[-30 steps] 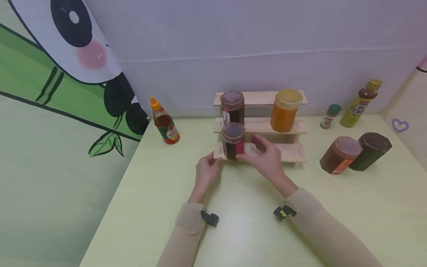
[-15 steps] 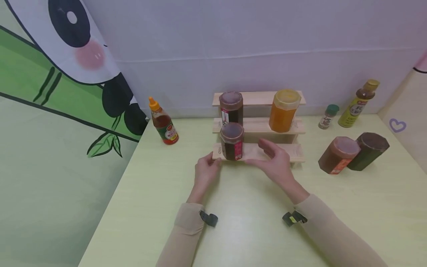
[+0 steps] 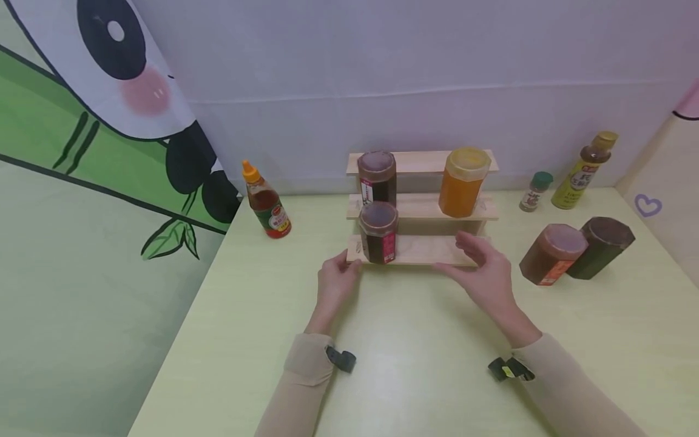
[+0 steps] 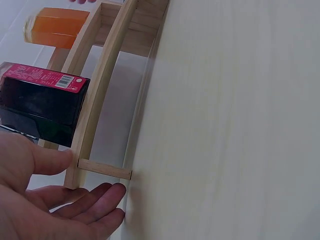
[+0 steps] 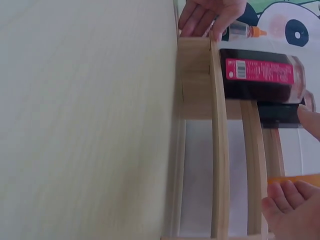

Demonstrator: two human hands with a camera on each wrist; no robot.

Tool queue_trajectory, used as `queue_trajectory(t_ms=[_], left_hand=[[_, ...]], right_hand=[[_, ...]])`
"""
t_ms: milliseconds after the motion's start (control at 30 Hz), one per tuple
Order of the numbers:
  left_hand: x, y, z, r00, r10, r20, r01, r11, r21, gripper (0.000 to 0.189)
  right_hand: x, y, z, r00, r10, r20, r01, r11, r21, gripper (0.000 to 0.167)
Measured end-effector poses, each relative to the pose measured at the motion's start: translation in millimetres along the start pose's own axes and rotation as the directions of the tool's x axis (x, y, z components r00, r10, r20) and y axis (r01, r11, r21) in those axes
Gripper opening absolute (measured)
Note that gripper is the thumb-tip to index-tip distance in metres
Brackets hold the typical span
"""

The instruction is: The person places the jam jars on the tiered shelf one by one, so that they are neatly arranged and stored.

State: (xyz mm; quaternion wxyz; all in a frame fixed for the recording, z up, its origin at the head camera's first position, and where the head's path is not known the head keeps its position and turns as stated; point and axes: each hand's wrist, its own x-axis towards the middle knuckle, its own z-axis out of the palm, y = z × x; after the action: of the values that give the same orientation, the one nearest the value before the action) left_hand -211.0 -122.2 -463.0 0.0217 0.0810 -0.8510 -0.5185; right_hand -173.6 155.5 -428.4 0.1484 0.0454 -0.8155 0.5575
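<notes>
A three-tier wooden rack [image 3: 423,247] stands before the back wall. On the left of its bottom tier is a dark octagonal jar [image 3: 378,233] with a red label, upright. My left hand [image 3: 335,284] holds the left end of that tier; the left wrist view shows its thumb on the edge and the fingers around the corner. My right hand [image 3: 491,284] hovers by the tier's right part, fingers and thumb spread, with nothing between them. Behind stand another dark jar [image 3: 377,176] on the left and an amber jar [image 3: 463,182] on the right, on the middle tier.
An orange-capped sauce bottle [image 3: 267,203] stands left of the rack. To the right are a reddish-brown jar [image 3: 553,255], a dark jar [image 3: 601,249], a small green-capped shaker [image 3: 535,193] and a yellow-labelled bottle [image 3: 584,173]. Wall cloth rises behind the table [image 3: 393,364].
My right hand has come away from the red-labelled jar and moved right along the bottom tier. The jar stays in place. My left hand keeps its hold on the rack's end.
</notes>
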Motion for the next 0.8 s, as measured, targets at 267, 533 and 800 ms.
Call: queue_trajectory(t_ms=[267, 533, 800], left_hand=[[0.3, 2.3, -0.8, 1.0, -0.001, -0.011, 0.001, 1.0, 0.01, 0.042], [0.0, 3.3, -0.7, 1.0, 0.005, -0.012, -0.005, 1.0, 0.01, 0.043], [-1.4, 2.2, -0.2, 1.0, 0.019, -0.011, -0.019, 1.0, 0.006, 0.043]], right_hand=[[-3.9, 2, -31, 0.993, 0.039, -0.112, -0.042, 0.999, -0.025, 0.067], [-6.8, 0, -55, 0.979, 0.047, -0.197, -0.056, 0.998, -0.039, 0.062], [-9.6, 5, -77, 0.957, 0.041, -0.287, -0.066, 0.995, -0.077, 0.06]])
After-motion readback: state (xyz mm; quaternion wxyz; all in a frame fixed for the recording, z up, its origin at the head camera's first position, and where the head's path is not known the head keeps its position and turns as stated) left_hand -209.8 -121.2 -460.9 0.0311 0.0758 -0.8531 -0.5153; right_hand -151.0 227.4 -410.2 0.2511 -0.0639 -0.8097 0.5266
